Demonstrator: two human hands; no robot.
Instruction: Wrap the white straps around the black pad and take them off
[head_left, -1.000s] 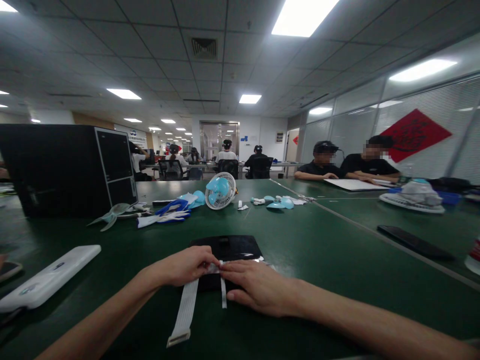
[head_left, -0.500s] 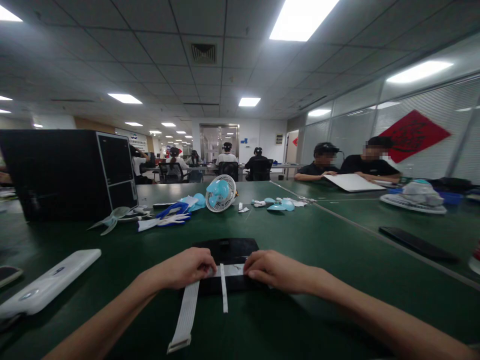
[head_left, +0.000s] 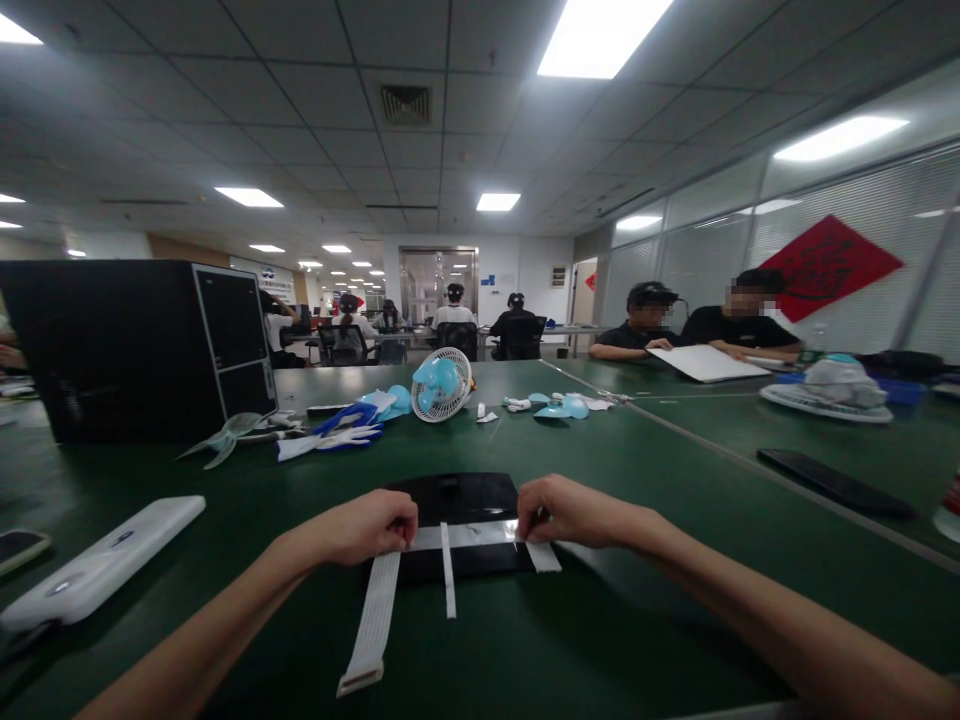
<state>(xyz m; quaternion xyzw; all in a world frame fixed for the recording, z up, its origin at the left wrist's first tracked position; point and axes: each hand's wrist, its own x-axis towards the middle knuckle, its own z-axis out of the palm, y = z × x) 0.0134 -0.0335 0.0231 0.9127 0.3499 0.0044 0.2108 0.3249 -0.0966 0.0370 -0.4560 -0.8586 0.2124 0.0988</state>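
Note:
A flat black panel (head_left: 465, 492) lies on the green table in front of me, with a shiny silvery strip (head_left: 484, 534) running across it. At the strip's left end my left hand (head_left: 379, 527) is closed, fingers curled onto it. My right hand (head_left: 559, 512) pinches the strip's right end; its fingertips are partly hidden. Below my left hand hangs a white flat ribbon cable (head_left: 373, 620) with a connector at its lower end. A narrow white strip (head_left: 448, 572) crosses the middle, and a short white ribbon end (head_left: 544, 557) shows under my right hand.
Beyond the panel are a small fan (head_left: 442, 385), blue-and-white gloves (head_left: 330, 432) and light-blue fan blades (head_left: 566, 408). A white device (head_left: 109, 560) lies left, near a large black case (head_left: 135, 350). A dark slab (head_left: 832, 482) lies right; two people sit behind a white board (head_left: 705, 363).
My right hand has moved right and slightly up along the strip, uncovering its right part and the short ribbon end. My left hand has shifted slightly left, its fingers more curled.

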